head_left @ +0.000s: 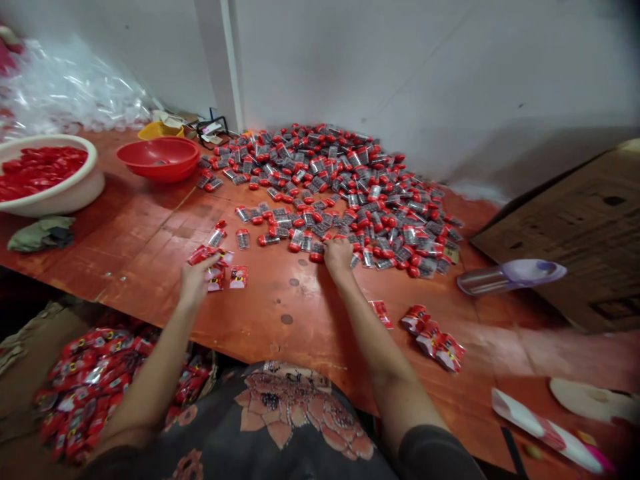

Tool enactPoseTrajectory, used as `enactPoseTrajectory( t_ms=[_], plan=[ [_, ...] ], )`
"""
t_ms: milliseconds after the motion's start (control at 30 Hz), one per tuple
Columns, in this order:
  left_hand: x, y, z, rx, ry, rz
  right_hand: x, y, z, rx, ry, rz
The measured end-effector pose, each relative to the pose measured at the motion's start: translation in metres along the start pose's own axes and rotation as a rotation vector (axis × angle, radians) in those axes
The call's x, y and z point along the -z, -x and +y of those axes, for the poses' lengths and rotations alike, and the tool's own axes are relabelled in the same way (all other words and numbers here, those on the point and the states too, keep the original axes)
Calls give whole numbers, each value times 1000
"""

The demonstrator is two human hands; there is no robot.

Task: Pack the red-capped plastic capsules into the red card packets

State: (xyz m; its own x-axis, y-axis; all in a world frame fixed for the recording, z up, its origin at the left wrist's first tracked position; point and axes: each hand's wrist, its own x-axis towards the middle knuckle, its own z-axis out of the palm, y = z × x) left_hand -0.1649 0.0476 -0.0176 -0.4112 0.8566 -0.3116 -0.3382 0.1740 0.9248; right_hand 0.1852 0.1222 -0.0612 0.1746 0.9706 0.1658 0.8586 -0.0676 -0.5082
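- Our left hand [194,280] is clamped on some red packets [201,254].
- Our right hand [339,255] curls at the near edge of the heaped red-capped containers [353,200]; can't tell if it's gripping.
- Looks like we're mid-pickup, which calls for one clean pinch.

Dark gray shirt [220,407], short dark sleeves [435,453]. Big pinkish flowers [337,427] across front. Pointy petals [273,431], one dark flower middle [271,401]. Tiny shiny dots scattered over big flowers. Smaller pinkish flowers [189,465] on left side. Forearms [373,337] bare. Left hand [194,281], right hand [339,255] bare too.
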Motion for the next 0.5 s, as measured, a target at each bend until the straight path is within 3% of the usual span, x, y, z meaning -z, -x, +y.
enactPoseTrajectory(
  t_ms=[100, 167, 367, 500],
  plan=[
    [16, -40, 16, -131, -139, -12, -3, 2, -21, 29, -117, 4],
    [20, -63, 18, -170, -271, -41, -16, 4, -50, 65, -241, -43],
    [19, -113, 7, -195, -635, -166, -96, 6, -164, 135, -559, -337],
    [20, -126, 0, -198, -825, -256, -142, -10, -210, 49, -635, -455]
  ],
)
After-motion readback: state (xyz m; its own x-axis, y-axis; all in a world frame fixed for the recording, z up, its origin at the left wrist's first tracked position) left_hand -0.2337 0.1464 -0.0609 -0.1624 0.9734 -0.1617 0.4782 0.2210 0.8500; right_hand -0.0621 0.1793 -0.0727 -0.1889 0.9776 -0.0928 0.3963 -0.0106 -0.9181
